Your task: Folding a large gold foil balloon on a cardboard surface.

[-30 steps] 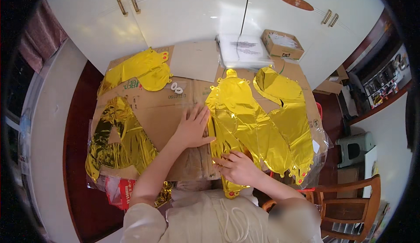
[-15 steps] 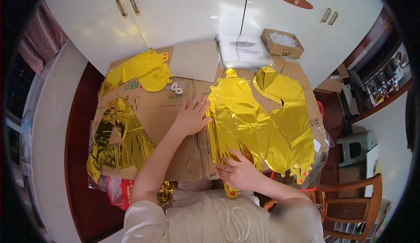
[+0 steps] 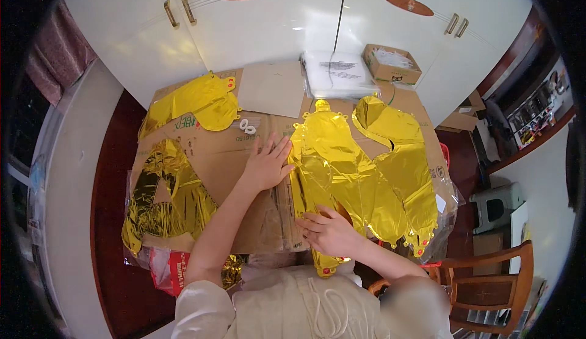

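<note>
Both hands press flat with fingers spread, neither grip closed around anything. Left hand (image 3: 267,167) lies open on the brown cardboard (image 3: 207,156) covering the desk, fingertips touching the left edge of the gold foil balloon (image 3: 342,174). Right hand (image 3: 329,232) rests open on that balloon's near end. More gold balloons (image 3: 195,98) lie left of it.
</note>
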{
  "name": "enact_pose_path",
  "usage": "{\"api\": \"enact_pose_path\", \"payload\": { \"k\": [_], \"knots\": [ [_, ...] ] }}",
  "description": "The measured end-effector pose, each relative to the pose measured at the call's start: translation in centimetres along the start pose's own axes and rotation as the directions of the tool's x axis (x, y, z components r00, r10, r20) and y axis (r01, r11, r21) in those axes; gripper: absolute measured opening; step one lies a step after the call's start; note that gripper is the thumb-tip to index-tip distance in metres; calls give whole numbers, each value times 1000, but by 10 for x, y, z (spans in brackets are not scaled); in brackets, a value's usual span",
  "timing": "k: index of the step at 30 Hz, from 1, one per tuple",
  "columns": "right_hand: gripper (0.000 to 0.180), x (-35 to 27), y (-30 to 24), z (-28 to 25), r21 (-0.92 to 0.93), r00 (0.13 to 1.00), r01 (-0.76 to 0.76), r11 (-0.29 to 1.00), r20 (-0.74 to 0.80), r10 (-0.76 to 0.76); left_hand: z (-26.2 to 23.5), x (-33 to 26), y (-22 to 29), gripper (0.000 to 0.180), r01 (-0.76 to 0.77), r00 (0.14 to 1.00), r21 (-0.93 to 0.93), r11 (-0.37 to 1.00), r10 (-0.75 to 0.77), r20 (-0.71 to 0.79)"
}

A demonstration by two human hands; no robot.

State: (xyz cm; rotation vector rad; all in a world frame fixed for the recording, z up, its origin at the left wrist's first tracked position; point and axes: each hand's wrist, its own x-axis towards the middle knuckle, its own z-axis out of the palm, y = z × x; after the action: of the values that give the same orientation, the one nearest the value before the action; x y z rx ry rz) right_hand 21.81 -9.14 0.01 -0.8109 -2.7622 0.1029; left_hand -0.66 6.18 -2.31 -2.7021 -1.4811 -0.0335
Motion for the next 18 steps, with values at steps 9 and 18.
{"api": "enact_pose_path", "payload": {
  "k": [9, 18],
  "knots": [
    [31, -7, -2, 2, 55, 997, -71, 996, 26, 69, -6, -13, 7, 56, -47, 972, 18, 999, 50, -229],
    [31, -8, 1, 1, 70, 992, -99, 993, 83, 94, -27, -111, 70, 37, -279, 931, -68, 958, 252, -264]
  ]
}}
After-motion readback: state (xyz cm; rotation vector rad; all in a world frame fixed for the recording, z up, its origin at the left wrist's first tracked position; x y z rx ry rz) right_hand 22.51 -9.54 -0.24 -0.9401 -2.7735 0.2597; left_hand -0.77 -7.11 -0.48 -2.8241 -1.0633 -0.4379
